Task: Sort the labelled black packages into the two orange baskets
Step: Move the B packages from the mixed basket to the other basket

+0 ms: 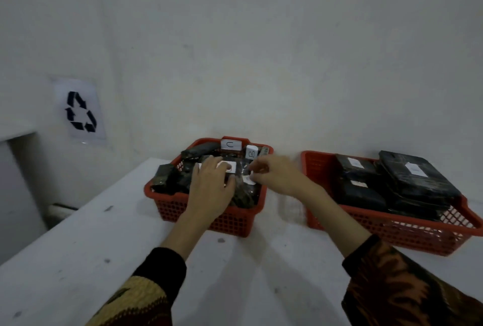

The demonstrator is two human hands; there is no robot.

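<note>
1. While both hands are down inside the left orange basket (230, 223), I judge the step to be picking: I am going through the heap for the next labelled black package to pull out.
2. My left hand (210, 188) lies with fingers spread fairly wide and nearly straight, pressing on a black package with a white label (231, 167) at the middle of that basket. It holds nothing that I can make out.
3. My right hand (274, 175) comes in over the basket's right rim with fingers curled narrow; the fingertips (252, 169) seem to pinch the edge of a shiny wrapped package (247, 189), though blur stops me being sure the grip is closed.
4. The left basket holds a loose jumble of black packages, some tilted against the walls. Two white labels stand up at its far rim, one with a "B" (251, 153); the other's letter (230, 145) I cannot read with confidence.
5. The right orange basket (392, 231), just beside the left one on the white worktop (78, 260), holds larger flat black packages stacked neatly, the top one with a white label (415, 169) whose letter is too small to read.
6. Next I would need to read the label, take a firm hold, lift clear of the neighbours, and carry the package to the basket it belongs in. The slick wrap may slip.
</note>
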